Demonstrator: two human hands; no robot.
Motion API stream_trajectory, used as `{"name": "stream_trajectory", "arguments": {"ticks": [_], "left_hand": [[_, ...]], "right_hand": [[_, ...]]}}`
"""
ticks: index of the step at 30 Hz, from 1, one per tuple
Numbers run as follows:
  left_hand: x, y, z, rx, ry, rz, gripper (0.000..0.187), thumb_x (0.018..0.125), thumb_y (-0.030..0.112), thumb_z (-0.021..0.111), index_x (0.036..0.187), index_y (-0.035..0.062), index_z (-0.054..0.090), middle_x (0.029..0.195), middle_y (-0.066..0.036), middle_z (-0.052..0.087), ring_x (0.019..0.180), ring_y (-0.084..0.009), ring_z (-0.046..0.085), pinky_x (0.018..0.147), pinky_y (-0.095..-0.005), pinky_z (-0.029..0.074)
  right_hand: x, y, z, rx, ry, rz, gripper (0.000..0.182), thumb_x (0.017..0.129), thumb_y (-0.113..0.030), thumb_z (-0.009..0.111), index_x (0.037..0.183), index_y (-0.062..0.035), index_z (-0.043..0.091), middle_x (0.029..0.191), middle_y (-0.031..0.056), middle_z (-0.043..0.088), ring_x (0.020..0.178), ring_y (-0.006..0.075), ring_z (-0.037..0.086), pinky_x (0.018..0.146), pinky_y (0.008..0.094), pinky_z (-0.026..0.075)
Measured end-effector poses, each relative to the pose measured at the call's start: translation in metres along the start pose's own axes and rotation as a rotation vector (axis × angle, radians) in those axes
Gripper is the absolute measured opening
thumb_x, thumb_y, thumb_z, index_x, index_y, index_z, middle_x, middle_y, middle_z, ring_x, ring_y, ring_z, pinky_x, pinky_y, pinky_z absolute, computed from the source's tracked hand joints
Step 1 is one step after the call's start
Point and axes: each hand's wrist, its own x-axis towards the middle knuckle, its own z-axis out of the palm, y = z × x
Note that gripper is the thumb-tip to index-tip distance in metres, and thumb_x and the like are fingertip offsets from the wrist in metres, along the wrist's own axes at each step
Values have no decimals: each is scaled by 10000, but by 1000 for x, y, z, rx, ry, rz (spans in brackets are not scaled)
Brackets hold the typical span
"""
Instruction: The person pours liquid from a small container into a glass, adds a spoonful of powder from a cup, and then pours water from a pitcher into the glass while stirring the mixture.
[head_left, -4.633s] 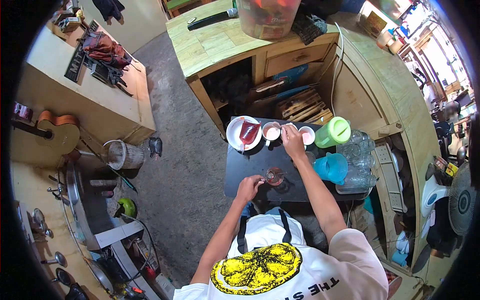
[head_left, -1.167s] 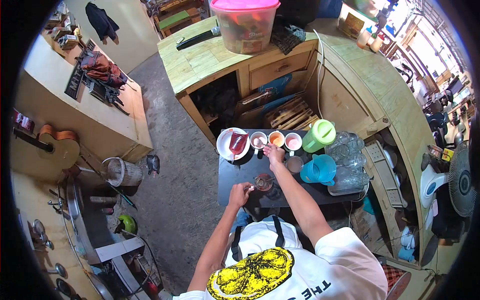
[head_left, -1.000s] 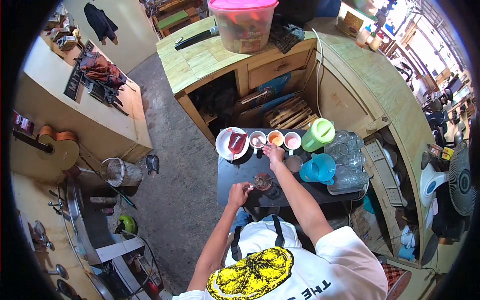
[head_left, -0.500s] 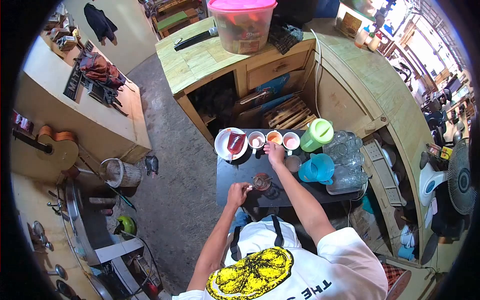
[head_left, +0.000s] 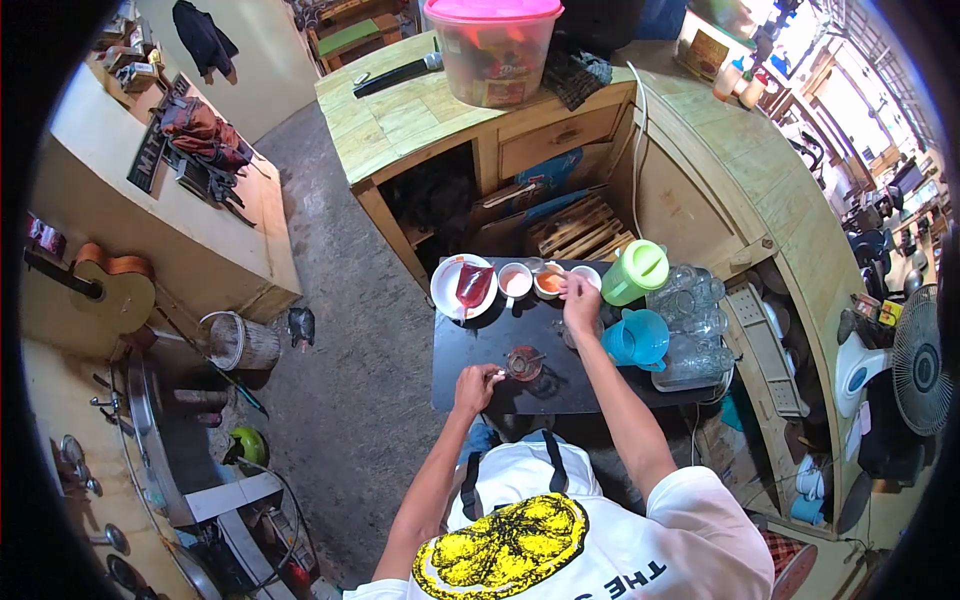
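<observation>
On the low black table, a glass cup [head_left: 523, 363] holds reddish liquid and a thin stirrer or spoon. My left hand [head_left: 478, 386] is closed at its left side, fingers pinched where the handle appears to be. My right hand [head_left: 579, 303] reaches over the row of small cups, fingers drawn together; whatever they hold is hidden. Just left of those fingers is a white cup of orange powder [head_left: 549, 281]. Partly behind them stands another white cup [head_left: 591, 274]. Further left are a cup with pale pinkish contents [head_left: 515, 281] and a white bowl [head_left: 438, 290] bearing a red packet [head_left: 475, 286].
Right of the cups stand a green lidded pitcher [head_left: 634, 272], a blue jug [head_left: 636, 339] and several clear glasses [head_left: 694, 310]. Behind the table is a wooden counter [head_left: 395, 115] carrying a pink-lidded bucket [head_left: 495, 55]. A fan [head_left: 915, 360] stands at far right.
My right hand has shifted right, from in front of the orange-powder cup to between it and the rightmost cup. My left hand stays beside the glass cup.
</observation>
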Motion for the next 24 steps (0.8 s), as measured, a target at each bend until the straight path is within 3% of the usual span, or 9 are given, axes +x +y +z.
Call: {"name": "stream_trajectory", "arguments": {"ticks": [1,5,6,9,12,18,24], "left_hand": [[-1,2,-1,6,-10,-17,210,898,208,747,1043,59,770,914,-182,747,875,-379,720,778,-450,546],[-2,8,-4,12,-25,-58,216,904,220,745,1051,63,773,924,-183,749,877,-373,724,778,-438,548],[-1,8,-4,10,-21,-61,218,905,224,745,1052,65,775,926,-184,748,877,-372,724,777,-435,548],[-1,7,-4,35,-32,-63,221,900,227,752,1051,67,777,930,-189,746,878,-375,723,778,-439,547],[0,2,-1,6,-10,-12,217,901,227,752,1047,69,778,932,-189,744,878,-381,719,778,-447,546],[-1,0,1,8,-4,-45,206,904,226,747,1043,77,779,937,-186,743,881,-393,713,778,-459,544],[-1,-4,4,27,19,-20,206,900,221,751,1037,70,781,952,-186,745,894,-395,711,783,-460,545]], "right_hand": [[2,-1,-6,-1,38,28,278,1057,-170,552,1102,38,731,932,88,763,768,125,710,631,247,552],[4,-30,-27,-219,178,-47,276,1026,-187,576,1028,34,740,761,111,728,636,176,686,607,333,542],[9,-28,-31,-233,155,-14,262,1003,-176,583,995,40,732,802,168,727,686,268,707,664,403,545],[19,-25,-31,-433,122,-197,243,990,-144,569,973,42,725,878,212,718,806,371,700,754,458,537],[24,-26,-28,-493,0,-262,244,990,-136,553,973,36,726,951,232,702,914,420,666,828,497,517],[31,-11,-16,-612,-121,-436,202,960,-108,591,987,35,730,939,223,703,891,407,677,811,482,529],[36,8,-12,-621,-58,-333,209,934,-118,601,887,32,739,848,208,717,820,428,680,775,498,540]]}}
